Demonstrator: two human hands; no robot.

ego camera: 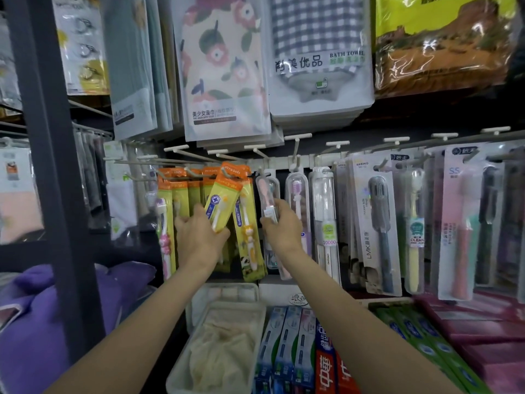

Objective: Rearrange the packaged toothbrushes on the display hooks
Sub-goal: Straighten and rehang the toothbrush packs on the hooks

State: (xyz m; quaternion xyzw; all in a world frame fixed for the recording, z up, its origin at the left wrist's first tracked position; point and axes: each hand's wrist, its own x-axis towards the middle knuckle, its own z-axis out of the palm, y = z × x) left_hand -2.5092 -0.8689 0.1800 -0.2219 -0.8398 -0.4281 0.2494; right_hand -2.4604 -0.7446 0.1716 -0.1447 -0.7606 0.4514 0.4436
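A row of white display hooks (298,136) carries packaged toothbrushes. My left hand (199,237) grips the lower end of an orange-and-yellow toothbrush pack (227,194), tilted to the right, its top at a hook. More orange-and-yellow packs (173,191) hang behind and to the left of it. My right hand (279,228) pinches a clear case with a pink toothbrush (265,191) hanging just right of the orange packs. Further right hang a clear purple-brush case (297,194), a white-capped brush (325,211) and larger carded brushes (377,223).
Packaged bath towels (224,69) hang above the hooks. Below stand toothpaste boxes (287,345), a white tray of cloth (221,351) and pink boxes (483,322). A dark shelf upright (48,166) rises at the left, with a purple bundle (34,322) beside it.
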